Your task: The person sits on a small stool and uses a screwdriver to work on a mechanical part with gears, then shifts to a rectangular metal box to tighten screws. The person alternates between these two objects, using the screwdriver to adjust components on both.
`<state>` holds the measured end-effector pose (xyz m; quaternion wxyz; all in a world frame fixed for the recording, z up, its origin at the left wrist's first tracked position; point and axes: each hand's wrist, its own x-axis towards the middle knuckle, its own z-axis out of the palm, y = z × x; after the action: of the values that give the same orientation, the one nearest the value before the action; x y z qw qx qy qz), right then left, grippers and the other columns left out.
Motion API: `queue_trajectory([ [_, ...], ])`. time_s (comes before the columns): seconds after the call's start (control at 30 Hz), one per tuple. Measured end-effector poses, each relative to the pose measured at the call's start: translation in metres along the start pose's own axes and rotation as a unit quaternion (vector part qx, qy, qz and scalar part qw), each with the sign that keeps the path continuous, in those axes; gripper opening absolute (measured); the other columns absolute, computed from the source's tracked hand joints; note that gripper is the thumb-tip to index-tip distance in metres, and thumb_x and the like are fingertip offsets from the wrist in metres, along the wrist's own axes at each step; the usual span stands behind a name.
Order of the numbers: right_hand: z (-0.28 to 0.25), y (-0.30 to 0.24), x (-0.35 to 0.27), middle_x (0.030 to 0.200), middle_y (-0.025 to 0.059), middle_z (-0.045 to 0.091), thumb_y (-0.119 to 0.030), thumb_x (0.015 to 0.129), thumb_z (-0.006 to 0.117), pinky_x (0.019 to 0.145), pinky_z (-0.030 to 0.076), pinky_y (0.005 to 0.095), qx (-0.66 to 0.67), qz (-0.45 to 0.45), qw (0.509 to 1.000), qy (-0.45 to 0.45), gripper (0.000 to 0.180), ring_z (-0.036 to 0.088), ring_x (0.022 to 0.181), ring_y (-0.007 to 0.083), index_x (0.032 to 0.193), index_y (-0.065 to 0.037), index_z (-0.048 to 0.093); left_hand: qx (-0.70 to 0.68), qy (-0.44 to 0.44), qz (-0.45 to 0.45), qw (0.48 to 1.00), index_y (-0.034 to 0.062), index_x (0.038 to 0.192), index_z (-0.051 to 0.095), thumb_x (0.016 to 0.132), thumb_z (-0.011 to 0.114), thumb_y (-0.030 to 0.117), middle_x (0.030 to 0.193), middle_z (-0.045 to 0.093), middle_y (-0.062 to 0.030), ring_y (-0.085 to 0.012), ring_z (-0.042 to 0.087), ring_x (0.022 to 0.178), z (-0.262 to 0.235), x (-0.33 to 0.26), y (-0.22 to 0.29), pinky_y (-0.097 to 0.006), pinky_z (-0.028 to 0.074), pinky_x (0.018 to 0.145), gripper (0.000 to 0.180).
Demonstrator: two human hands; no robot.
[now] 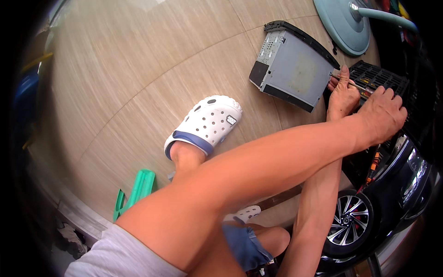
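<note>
A grey metal car stereo unit [297, 69] with a black curved front panel lies tilted on the floor. My right hand [344, 98] is at its right corner, thumb raised, fingers closed around the thin shaft of what looks like a screwdriver [365, 92]. Crossing over the right arm, my left arm reaches to the right. My left hand [382, 113] is closed at the other end of that tool, which it hides. The shaft's tip points toward the unit's side; whether it touches a screw cannot be seen.
Beyond my hands sits a black slotted crate [378, 76]. A pale teal round stand base [344, 25] is at upper right. A black ride-on car [406, 184] stands at right, near an orange-handled tool [374, 162]. My white clog [207, 117] and a green plastic object [140, 188] are left of my arms.
</note>
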<state>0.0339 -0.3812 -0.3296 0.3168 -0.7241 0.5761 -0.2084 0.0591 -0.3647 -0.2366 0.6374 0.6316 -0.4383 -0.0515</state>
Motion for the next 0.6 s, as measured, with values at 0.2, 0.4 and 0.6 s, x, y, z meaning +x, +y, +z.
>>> queue_trajectory([
  [0.2,-0.005,0.017,0.004,0.111,0.0124,0.065,-0.024,0.1,0.059,0.089,0.053,0.0337,0.145,-0.033,0.989,0.018,0.027,0.064,0.106,0.0195,0.108,0.002,0.06,0.011,-0.01,0.038,0.999,0.0036,0.08,0.063,0.072,0.065,0.012,0.085,0.064,-0.0134,-0.0282,0.063,0.083,-0.003,-0.013,-0.018,-0.038,0.05,0.072,0.011],
  [0.4,-0.006,0.011,-0.012,0.122,0.0129,0.062,-0.006,0.101,0.049,0.103,0.046,0.0336,0.279,0.008,0.959,-0.037,0.019,0.06,0.117,0.0225,0.12,-0.002,0.054,0.049,-0.017,0.016,0.999,0.0018,0.082,0.064,0.074,0.065,0.011,0.085,0.064,-0.0139,-0.0295,0.064,0.087,-0.008,-0.01,-0.018,-0.039,0.051,0.075,0.012],
  [0.6,-0.018,0.016,-0.007,0.122,0.0177,0.062,-0.007,0.099,0.055,0.104,0.046,0.0425,0.291,-0.003,0.954,-0.064,0.023,0.06,0.117,0.0268,0.121,0.001,0.05,0.003,-0.078,0.045,0.996,0.0005,0.091,0.064,0.077,0.064,0.013,0.092,0.064,-0.0154,-0.0315,0.063,0.089,-0.024,-0.02,-0.02,-0.042,0.051,0.077,0.019],
])
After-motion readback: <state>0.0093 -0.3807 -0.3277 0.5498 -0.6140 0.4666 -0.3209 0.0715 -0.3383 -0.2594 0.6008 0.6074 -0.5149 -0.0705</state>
